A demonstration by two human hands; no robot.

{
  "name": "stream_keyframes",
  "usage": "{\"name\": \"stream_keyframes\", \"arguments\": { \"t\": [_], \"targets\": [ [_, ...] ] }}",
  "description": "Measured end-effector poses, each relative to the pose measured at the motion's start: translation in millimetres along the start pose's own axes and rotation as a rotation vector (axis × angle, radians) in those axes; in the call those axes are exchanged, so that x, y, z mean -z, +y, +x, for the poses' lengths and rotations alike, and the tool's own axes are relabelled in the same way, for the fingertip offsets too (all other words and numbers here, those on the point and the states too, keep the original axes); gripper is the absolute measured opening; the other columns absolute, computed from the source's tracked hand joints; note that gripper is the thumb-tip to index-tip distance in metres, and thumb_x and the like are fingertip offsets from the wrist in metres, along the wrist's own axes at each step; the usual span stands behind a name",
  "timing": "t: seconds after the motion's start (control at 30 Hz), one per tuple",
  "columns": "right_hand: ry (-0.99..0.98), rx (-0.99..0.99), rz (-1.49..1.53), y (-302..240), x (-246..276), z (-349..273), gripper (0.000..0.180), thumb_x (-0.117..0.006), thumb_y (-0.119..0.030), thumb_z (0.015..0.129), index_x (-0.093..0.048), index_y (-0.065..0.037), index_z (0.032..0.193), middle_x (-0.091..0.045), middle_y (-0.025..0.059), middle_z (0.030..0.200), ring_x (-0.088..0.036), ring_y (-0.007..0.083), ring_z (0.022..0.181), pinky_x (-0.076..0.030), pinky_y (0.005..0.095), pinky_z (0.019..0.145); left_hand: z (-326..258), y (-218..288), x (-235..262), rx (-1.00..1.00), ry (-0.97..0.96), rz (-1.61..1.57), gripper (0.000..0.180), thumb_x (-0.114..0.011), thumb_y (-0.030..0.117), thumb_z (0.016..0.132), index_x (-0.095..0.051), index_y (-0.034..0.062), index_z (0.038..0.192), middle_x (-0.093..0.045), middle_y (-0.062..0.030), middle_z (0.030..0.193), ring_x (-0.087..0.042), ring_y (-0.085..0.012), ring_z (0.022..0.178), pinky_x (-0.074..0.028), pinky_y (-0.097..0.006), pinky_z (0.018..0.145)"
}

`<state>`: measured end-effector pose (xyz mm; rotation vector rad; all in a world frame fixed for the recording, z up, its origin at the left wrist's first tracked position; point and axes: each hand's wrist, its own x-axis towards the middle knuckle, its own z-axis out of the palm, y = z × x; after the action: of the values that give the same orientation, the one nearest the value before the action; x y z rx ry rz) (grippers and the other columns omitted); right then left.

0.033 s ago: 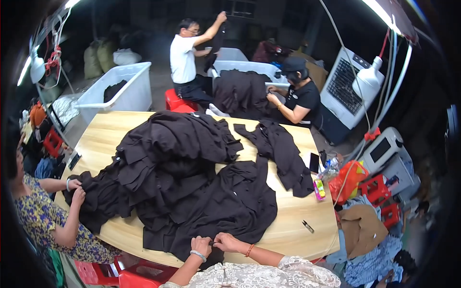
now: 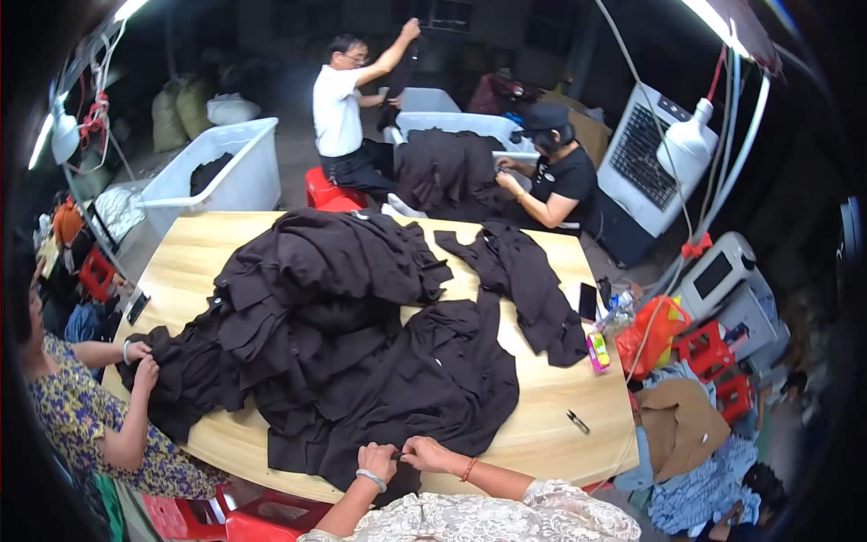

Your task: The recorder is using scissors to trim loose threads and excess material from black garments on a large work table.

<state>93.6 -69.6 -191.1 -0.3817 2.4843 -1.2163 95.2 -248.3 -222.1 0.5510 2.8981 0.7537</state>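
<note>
At the table's near edge, my left hand (image 2: 377, 462) and my right hand (image 2: 430, 454) meet over a dark brown garment (image 2: 411, 397). Both hands are closed, with fingertips pinching a small bit of its cloth between them. The garment spreads away from me and drapes over the near edge below my hands. Beyond it a big heap of similar dark garments (image 2: 307, 262) covers the left and middle of the table. Another dark garment (image 2: 533, 280) lies apart on the right. Thread snips (image 2: 578, 422) rest on the bare wood to the right of my hands.
The wooden table (image 2: 542, 443) holds a phone (image 2: 588, 303) and a small pink-and-yellow packet (image 2: 598, 352). A person (image 2: 81, 397) at left handles the heap's edge. Two people work beyond, beside a white bin (image 2: 452, 124). Red stools (image 2: 271, 519) stand below; clothes (image 2: 677, 425) pile up at right.
</note>
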Motion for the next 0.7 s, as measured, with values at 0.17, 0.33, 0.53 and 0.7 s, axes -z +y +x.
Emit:
{"name": "stream_keyframes", "arguments": {
  "t": [0.17, 0.33, 0.53, 0.7],
  "targets": [
    [0.147, -0.022, 0.107, -9, -2, -5, 0.018, -0.069, -0.013, 0.079, -0.065, 0.002, 0.089, -0.065, 0.0193, 0.083, -0.065, 0.0354, 0.082, -0.05, 0.0418, 0.074, 12, 7, 25, -0.019, 0.011, -0.045, 0.013, -0.069, 0.014, 0.069, -0.074, 0.0136, 0.081, -0.068, -0.0096, 0.077, -0.061, -0.0302, 0.08, -0.045, -0.043, 0.075],
    [0.133, 0.106, 0.119, 1, 4, 0, 0.021, -0.072, -0.014, 0.079, -0.064, 0.002, 0.091, -0.064, 0.0171, 0.083, -0.063, 0.0323, 0.077, -0.051, 0.0385, 0.07, 11, 14, 19, 0.106, 0.065, -0.019, 0.019, -0.069, 0.011, 0.066, -0.074, 0.0127, 0.084, -0.068, -0.0119, 0.078, -0.061, -0.0315, 0.08, -0.045, -0.043, 0.074],
    [-0.005, -0.138, 0.665, 5, 14, -3, 0.018, -0.07, -0.019, 0.087, -0.068, -0.002, 0.089, -0.064, -0.0008, 0.07, -0.058, 0.0055, 0.06, -0.048, 0.0219, 0.057, 14, 19, 22, 0.05, 0.088, -0.098, 0.018, -0.068, 0.013, 0.071, -0.074, 0.0146, 0.088, -0.067, -0.0108, 0.078, -0.062, -0.032, 0.083, -0.046, -0.044, 0.076],
    [-0.048, -0.252, 0.864, -5, 16, -2, 0.018, -0.073, -0.023, 0.086, -0.069, -0.007, 0.089, -0.063, -0.0037, 0.071, -0.058, 0.0033, 0.061, -0.046, 0.0188, 0.054, 15, 26, 38, 0.031, 0.054, -0.065, 0.016, -0.065, 0.01, 0.072, -0.074, 0.0115, 0.086, -0.069, -0.0123, 0.08, -0.061, -0.0329, 0.083, -0.045, -0.044, 0.077]
  ]
}}
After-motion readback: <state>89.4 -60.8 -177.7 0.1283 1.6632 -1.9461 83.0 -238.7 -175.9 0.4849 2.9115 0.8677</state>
